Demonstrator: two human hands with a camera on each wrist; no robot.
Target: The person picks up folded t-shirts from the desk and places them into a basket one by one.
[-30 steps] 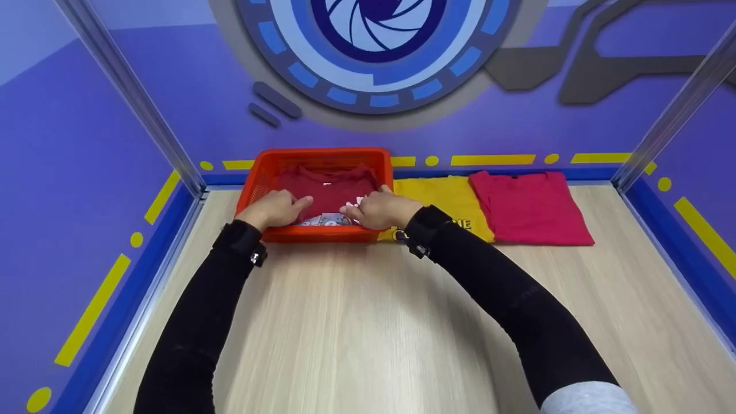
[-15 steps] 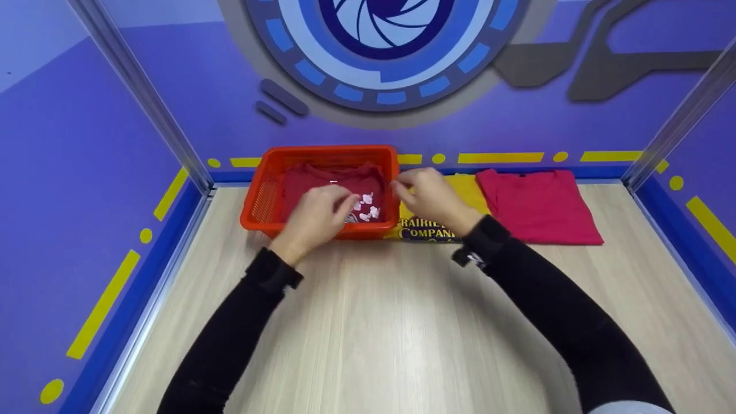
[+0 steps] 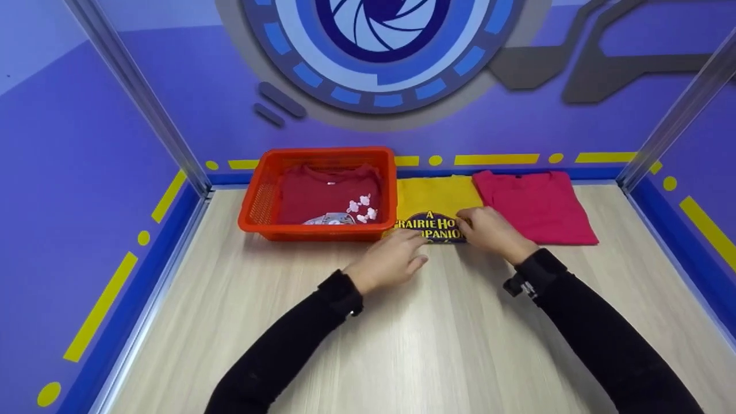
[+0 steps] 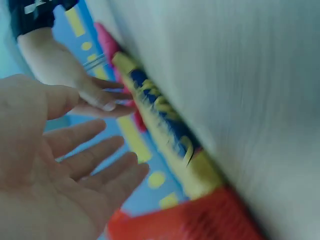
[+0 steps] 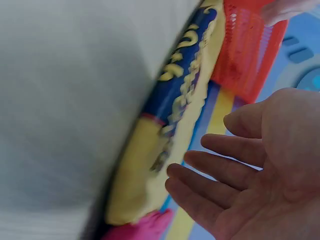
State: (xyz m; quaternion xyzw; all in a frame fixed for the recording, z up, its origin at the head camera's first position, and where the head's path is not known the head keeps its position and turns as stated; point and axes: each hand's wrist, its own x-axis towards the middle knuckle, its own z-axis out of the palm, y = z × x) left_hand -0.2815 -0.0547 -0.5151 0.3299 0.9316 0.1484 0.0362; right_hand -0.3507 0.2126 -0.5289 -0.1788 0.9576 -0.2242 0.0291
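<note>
A folded yellow T-shirt (image 3: 440, 195) with dark blue lettering lies on the table, right of a red plastic basket (image 3: 319, 232). My left hand (image 3: 391, 261) hovers by the shirt's front left corner, near the basket; in the left wrist view its fingers (image 4: 107, 175) are spread and hold nothing. Over the shirt's front right part is my right hand (image 3: 494, 233). The right wrist view shows its fingers (image 5: 220, 160) extended and apart from the cloth. Inside the basket lies a folded dark red T-shirt (image 3: 322, 198) with white flowers and a grey print.
To the right of the yellow shirt lies a folded pink T-shirt (image 3: 535, 207). Blue printed panels (image 3: 368, 129) wall the wooden table (image 3: 379, 345) at the back and both sides.
Both hands have let go of the dark red T-shirt in the basket and moved right. They are now at the front of the yellow T-shirt.
</note>
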